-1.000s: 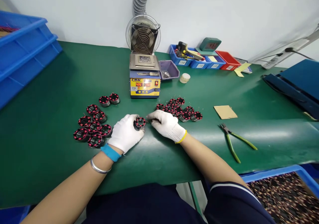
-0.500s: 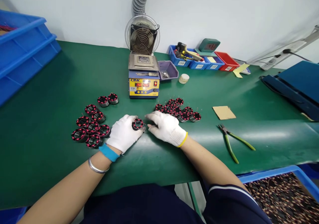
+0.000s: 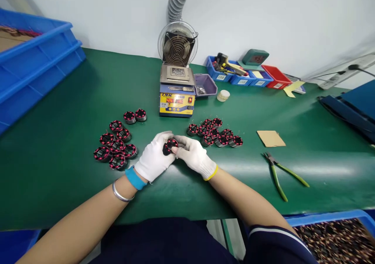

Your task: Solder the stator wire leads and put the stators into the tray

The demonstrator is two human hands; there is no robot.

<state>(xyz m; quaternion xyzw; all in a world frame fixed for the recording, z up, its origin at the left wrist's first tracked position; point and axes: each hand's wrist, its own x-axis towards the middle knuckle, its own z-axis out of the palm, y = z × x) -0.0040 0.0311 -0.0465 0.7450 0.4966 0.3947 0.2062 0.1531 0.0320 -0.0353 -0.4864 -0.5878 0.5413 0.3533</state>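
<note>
White gloves cover both hands. My left hand (image 3: pixel 155 158) is wrapped round a black and red ring-shaped coil part (image 3: pixel 170 146), its red-marked face turned up. Against the right side of that part, my right hand (image 3: pixel 193 153) has its thumb and fingers closed on it. Several like parts (image 3: pixel 117 145) stand in a group left of my left hand, with two more (image 3: pixel 135 116) behind them. Another group of several coil parts (image 3: pixel 214 133), with thin wires sticking up, is behind and right of my right hand.
Behind the hands stands a blue and yellow heated unit (image 3: pixel 177 99) with a fan (image 3: pixel 178 49). Green-handled cutters (image 3: pixel 277 174) and a tan square (image 3: pixel 271 138) lie at right. Blue crates (image 3: pixel 38 60) stand at left; a bin of parts (image 3: pixel 336 240) is low right.
My right hand has closed in on the coil part in my left hand and now grips it too. The camera view has shifted, so the bench things appear further right.
</note>
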